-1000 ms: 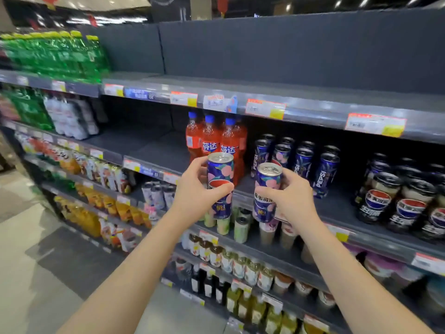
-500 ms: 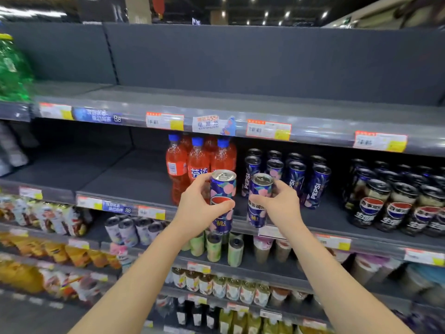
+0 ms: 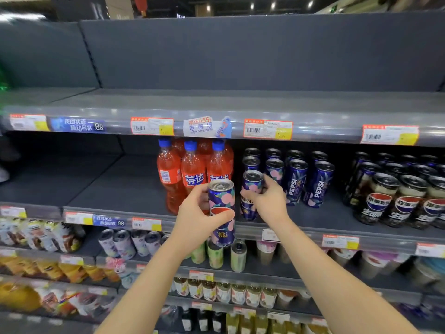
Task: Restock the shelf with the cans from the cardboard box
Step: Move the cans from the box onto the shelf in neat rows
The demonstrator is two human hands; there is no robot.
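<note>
— Both hands are full: your left hand point(image 3: 195, 220) grips a peach Pepsi can point(image 3: 221, 203) upright, off the shelf point(image 3: 320, 216) edge. Your right hand point(image 3: 269, 201) wraps a second peach can point(image 3: 251, 186) at the front of the Pepsi row point(image 3: 296, 182).
— Which step?
— Placing, by the look of it. Seat your right one ahead of its row, let go, then slot the left one beside the Fanta bottles point(image 3: 192, 174). The cardboard box is out of view.

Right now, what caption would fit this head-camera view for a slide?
Left hand grips a can; right hand holds another can at the Pepsi row on the shelf.
</note>
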